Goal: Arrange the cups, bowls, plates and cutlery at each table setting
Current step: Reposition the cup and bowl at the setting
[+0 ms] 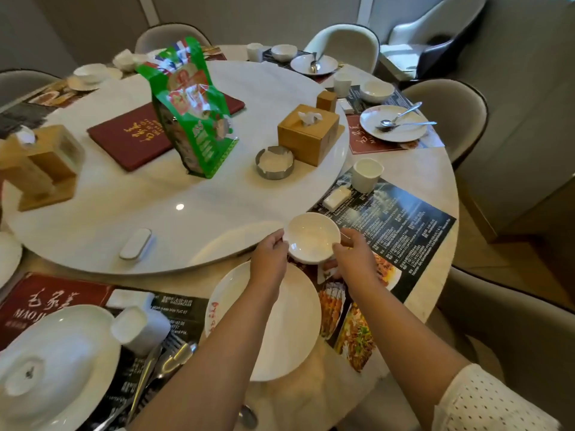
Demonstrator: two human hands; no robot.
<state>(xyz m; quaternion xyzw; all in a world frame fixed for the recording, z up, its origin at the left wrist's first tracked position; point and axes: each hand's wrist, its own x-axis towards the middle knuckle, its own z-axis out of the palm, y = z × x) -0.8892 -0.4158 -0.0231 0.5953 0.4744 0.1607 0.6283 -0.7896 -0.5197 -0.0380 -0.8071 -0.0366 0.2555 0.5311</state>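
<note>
A small white bowl (312,237) is held just above the dark placemat (404,225), close to the turntable's edge. My left hand (270,258) grips its left rim and my right hand (354,255) grips its right rim. Under my left forearm lies a large white plate (292,325) with red writing. A white cup (367,174) and a white wrapped packet (337,197) stand further back on the same placemat. At lower left sit stacked white dishes (56,368), a white cup (129,325) on its side and cutlery (168,359).
The marble turntable (193,194) carries a green snack bag (189,110), a red menu (130,138), wooden tissue boxes (306,132), an ashtray (274,162) and a white remote (136,243). Set places with plates, bowls, cups and spoons lie at the far right. Chairs ring the table.
</note>
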